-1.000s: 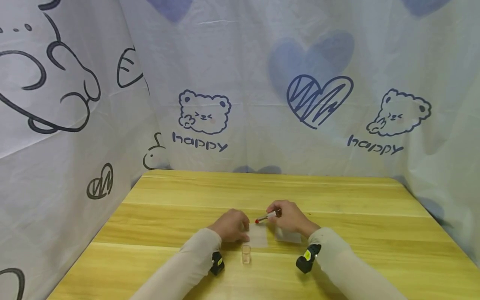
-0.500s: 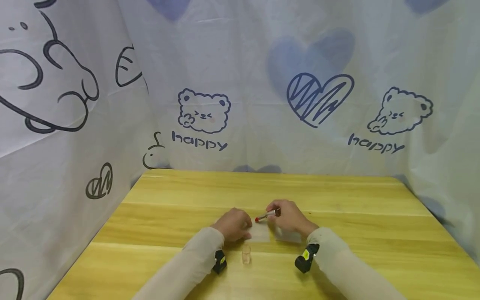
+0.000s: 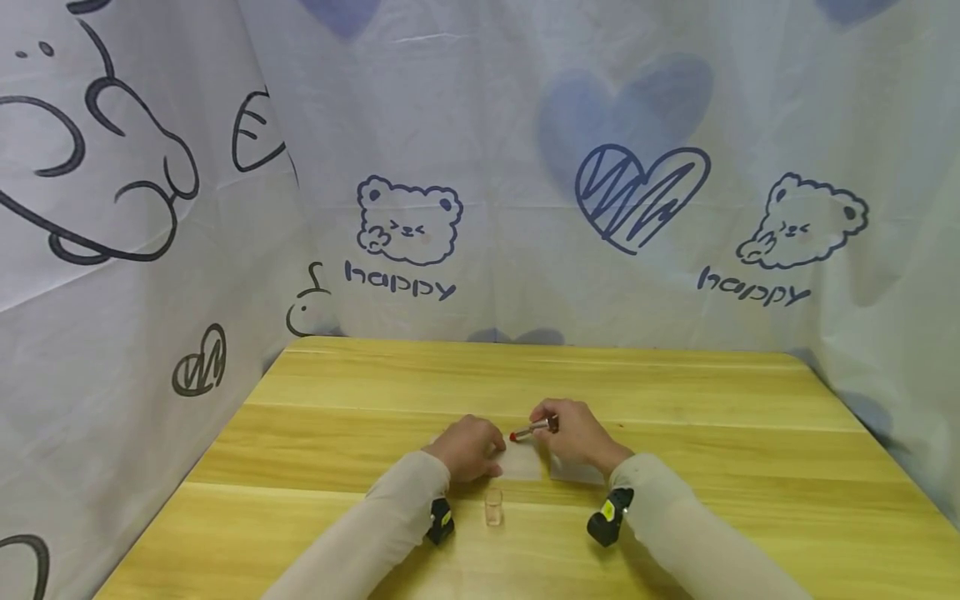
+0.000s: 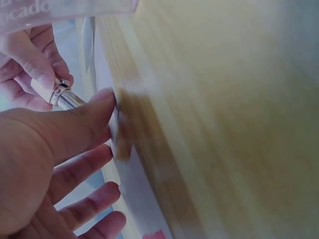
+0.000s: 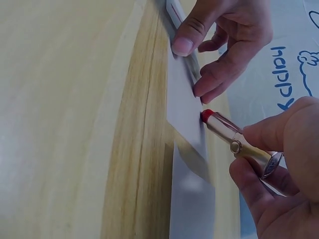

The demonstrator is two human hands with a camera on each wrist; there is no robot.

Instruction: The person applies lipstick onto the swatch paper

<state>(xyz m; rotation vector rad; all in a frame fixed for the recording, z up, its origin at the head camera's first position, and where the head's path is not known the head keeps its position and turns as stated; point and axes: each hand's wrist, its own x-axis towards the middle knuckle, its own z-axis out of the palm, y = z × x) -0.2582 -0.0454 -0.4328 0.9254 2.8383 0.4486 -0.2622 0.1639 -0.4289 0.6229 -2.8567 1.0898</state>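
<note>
My right hand [image 3: 581, 433] holds a lipstick [image 5: 224, 129] between thumb and fingers, its metallic tube tilted. The red tip points left, right at the far edge of a white paper strip [image 5: 182, 94]. On that strip rest the thumb and fingertips of my left hand [image 3: 467, 450], its fingers spread and loosely bent. In the left wrist view a red mark [image 4: 154, 234] shows on the paper below the fingers. A small clear, pinkish cap-like piece [image 3: 492, 507] stands on the table nearer to me; its printed letters appear in the left wrist view.
A second white paper [image 5: 192, 209] lies to the right of the first, partly under my right hand. The wooden table [image 3: 375, 383] is bordered at the back and sides by a white curtain [image 3: 510, 250] with drawn bears and hearts.
The paper strip has slid away from me and slightly right, with my left hand shifting right over it. The lipstick stays in my right hand, almost in place.
</note>
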